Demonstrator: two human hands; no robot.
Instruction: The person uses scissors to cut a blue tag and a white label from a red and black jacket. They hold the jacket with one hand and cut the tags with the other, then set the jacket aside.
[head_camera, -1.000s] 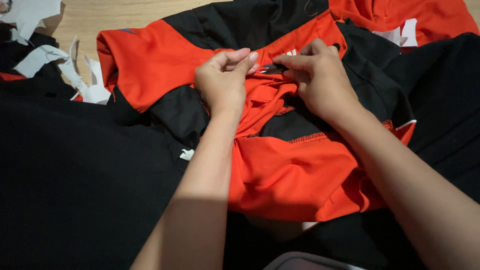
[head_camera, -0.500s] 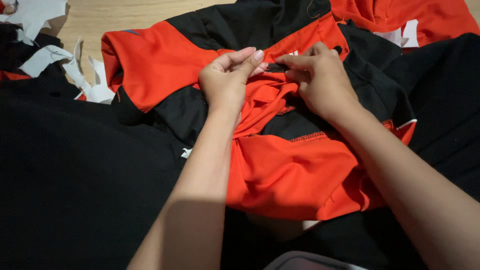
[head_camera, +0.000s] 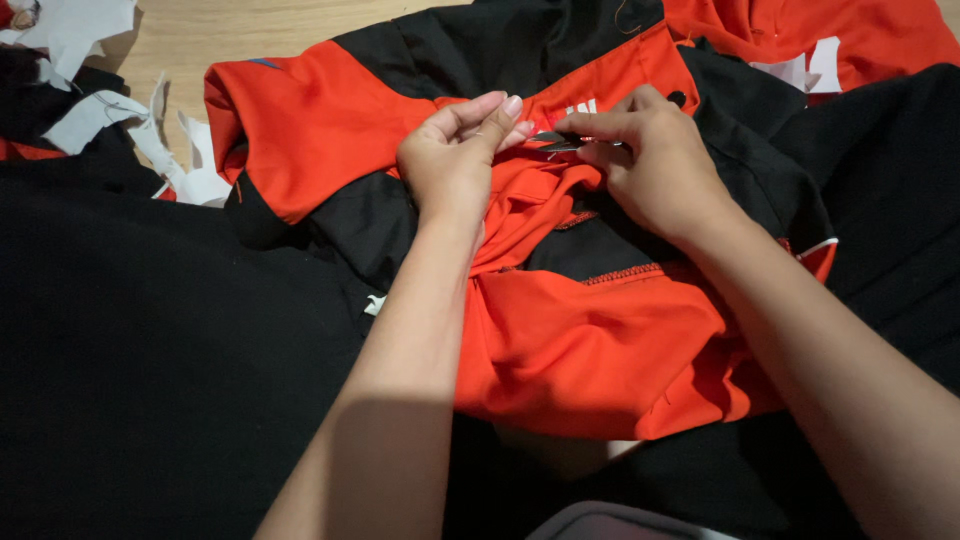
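A red and black garment (head_camera: 580, 340) lies bunched across my lap and the black cloth around it. My left hand (head_camera: 455, 160) pinches a fold of the red fabric near the garment's top edge. My right hand (head_camera: 650, 165) grips a small metal cutting tool (head_camera: 555, 142), a thread snip by its look, with the tip pointing left at the fold held by my left hand. Both hands sit close together, thumbs almost touching over the seam.
Black fabric (head_camera: 130, 380) covers the left and lower areas. White scraps (head_camera: 95, 115) lie at the upper left on a wooden floor (head_camera: 250, 25). More red cloth (head_camera: 830, 30) sits at the upper right. A grey object (head_camera: 620, 520) pokes in at the bottom edge.
My left hand has lifted its fingers and shifted its pinch on the red fold. The metal tool's tip now shows between the two hands. The garment barely moved.
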